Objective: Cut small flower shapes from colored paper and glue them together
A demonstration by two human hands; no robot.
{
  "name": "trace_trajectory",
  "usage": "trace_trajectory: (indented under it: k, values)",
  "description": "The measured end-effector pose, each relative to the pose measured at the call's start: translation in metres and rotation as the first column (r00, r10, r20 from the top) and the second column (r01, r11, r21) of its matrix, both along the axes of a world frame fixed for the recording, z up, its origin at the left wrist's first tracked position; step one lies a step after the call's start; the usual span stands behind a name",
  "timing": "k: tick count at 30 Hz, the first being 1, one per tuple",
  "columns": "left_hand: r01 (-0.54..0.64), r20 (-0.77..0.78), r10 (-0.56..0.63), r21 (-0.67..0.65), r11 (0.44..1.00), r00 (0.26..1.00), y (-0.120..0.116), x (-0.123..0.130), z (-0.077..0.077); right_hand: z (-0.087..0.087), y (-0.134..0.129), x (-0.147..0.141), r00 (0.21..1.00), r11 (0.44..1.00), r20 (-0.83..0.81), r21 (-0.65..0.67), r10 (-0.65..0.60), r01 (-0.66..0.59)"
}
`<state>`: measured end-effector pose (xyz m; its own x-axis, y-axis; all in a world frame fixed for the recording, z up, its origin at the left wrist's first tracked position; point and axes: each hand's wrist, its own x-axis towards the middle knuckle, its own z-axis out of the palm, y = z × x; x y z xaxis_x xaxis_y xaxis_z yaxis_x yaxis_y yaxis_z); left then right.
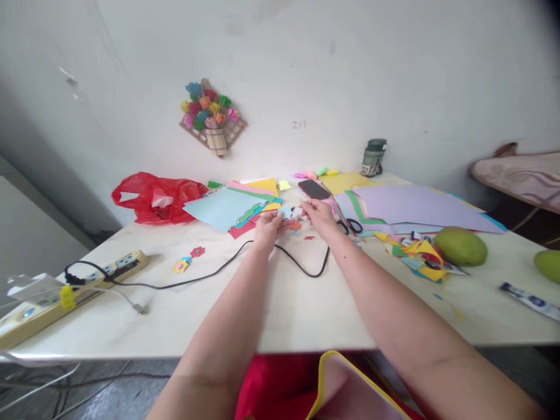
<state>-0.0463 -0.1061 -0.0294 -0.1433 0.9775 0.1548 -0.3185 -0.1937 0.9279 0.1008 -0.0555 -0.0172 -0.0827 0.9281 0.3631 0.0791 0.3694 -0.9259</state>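
My left hand (268, 227) reaches in over the middle of the table, thumb and fingers closed at the edge of a small light blue paper piece (286, 211). Facing it, my right hand (318, 214) is pinched on a small white item with a dark spot (297, 213), too small to name. An orange paper scrap (296, 226) shows between the hands, and a red scrap (309, 238) lies just below. Scissors with black handles (350, 226) rest beside my right wrist. At the left lie paper flowers (180, 266) in yellow, blue and red.
A black cable (210, 275) runs under my forearms from a power strip (126, 262). Coloured sheets (214, 204) and purple paper (415, 201) lie behind, with a phone (314, 189). A red bag (161, 195) stands left; paper scraps (422, 254) and a mango (461, 245) lie right.
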Motion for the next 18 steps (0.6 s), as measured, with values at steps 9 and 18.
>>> trace_trajectory:
  k: [9,18]
  values:
    - [0.086,0.067,-0.083,-0.038,0.996,0.994,-0.003,0.003,0.001,0.003,-0.005,-0.011,0.990,0.972,-0.077,0.215,0.115,-0.096]
    - [0.128,0.203,-0.109,-0.084,0.988,0.973,-0.009,0.008,0.009,-0.005,-0.012,-0.017,0.929,0.957,-0.244,-0.008,0.279,-0.290]
